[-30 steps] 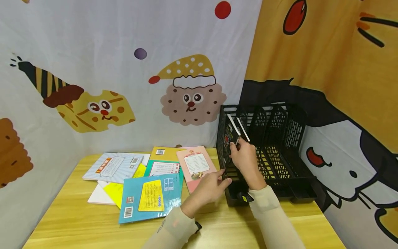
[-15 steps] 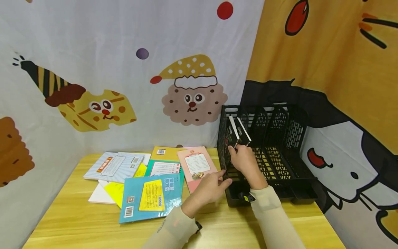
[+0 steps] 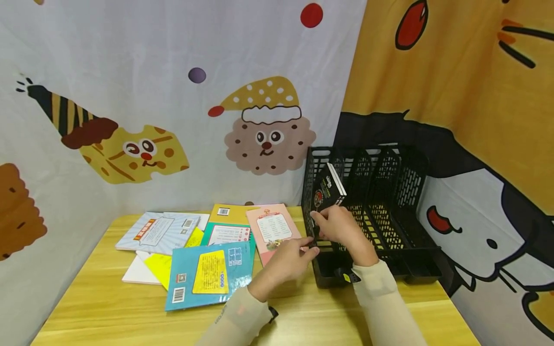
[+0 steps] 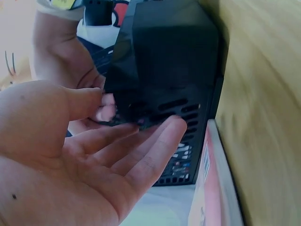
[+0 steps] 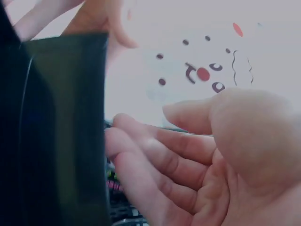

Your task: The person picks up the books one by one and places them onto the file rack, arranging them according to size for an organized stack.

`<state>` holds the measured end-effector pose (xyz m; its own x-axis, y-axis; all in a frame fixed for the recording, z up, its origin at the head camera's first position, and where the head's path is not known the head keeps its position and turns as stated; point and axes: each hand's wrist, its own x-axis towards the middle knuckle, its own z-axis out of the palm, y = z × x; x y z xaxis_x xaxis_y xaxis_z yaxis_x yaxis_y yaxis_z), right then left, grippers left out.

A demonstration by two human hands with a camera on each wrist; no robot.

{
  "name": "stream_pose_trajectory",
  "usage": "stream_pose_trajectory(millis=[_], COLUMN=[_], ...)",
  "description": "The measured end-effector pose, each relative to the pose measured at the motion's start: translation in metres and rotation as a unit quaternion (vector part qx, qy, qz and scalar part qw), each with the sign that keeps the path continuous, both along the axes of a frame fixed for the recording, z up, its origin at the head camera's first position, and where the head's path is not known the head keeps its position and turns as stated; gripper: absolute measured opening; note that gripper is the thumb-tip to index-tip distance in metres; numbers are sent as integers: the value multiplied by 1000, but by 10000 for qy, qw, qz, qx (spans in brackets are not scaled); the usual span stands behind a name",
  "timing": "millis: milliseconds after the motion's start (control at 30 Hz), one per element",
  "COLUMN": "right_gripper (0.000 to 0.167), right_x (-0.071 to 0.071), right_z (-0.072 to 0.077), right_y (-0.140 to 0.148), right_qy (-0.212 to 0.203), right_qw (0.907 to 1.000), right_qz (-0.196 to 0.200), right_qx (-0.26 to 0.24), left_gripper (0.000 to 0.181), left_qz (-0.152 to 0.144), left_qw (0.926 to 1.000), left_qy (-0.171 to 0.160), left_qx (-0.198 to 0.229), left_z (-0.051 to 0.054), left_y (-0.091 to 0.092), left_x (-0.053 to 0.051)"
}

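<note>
My right hand [image 3: 344, 229] is inside the left compartment of a black file holder [image 3: 400, 249]. Its thumb and curled fingers hold the near lower edge of two thin black books [image 3: 327, 189], which lie against each other and lean to the right. In the right wrist view the fingers [image 5: 164, 165] curl beside a dark panel, and the grip itself is partly hidden. My left hand [image 3: 289, 262] is at the holder's front left corner. Its fairly straight fingers [image 4: 150, 157] touch the outside of the holder's wall in the left wrist view.
Left of the holder lies a loose pile: a pink book [image 3: 274, 226], a blue book [image 3: 186, 264], a green book [image 3: 216, 230], a yellow-orange book [image 3: 235, 211] and a pale blue book [image 3: 157, 230]. A patterned curtain [image 3: 164, 48] hangs behind the wooden table [image 3: 298, 322].
The two black books stood apart and now lie together, their left cover turned more into view. My right hand has moved slightly down and toward me. The left hand has barely shifted.
</note>
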<state>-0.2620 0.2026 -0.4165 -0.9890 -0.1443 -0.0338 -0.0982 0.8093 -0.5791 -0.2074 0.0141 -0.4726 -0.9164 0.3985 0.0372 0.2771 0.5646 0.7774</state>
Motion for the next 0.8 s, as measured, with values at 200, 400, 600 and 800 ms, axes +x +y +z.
stream_pose_trajectory(millis=[200,400,600,800], right_gripper=[49,43,42,43], right_x=[5,9,14,24], right_z=[1,2,-12,-34], right_y=[-11,-30,-56,-92], right_qy=[338,368,428,287], right_qw=[9979,9965,9938,9875], right_qz=[345,562,979,1544], right_qx=[-422,-494,-299,-101], left_gripper=[45,45,44,44], left_qz=[121,288,791,1274], left_qw=[9996,9992,9965,9915], left_qy=[42,27,-117,-257], left_qx=[253,283,229,51], left_z=[7,10,12,5], left_y=[-21,-58,-101,-139], left_x=[-3,-9,-10,-8])
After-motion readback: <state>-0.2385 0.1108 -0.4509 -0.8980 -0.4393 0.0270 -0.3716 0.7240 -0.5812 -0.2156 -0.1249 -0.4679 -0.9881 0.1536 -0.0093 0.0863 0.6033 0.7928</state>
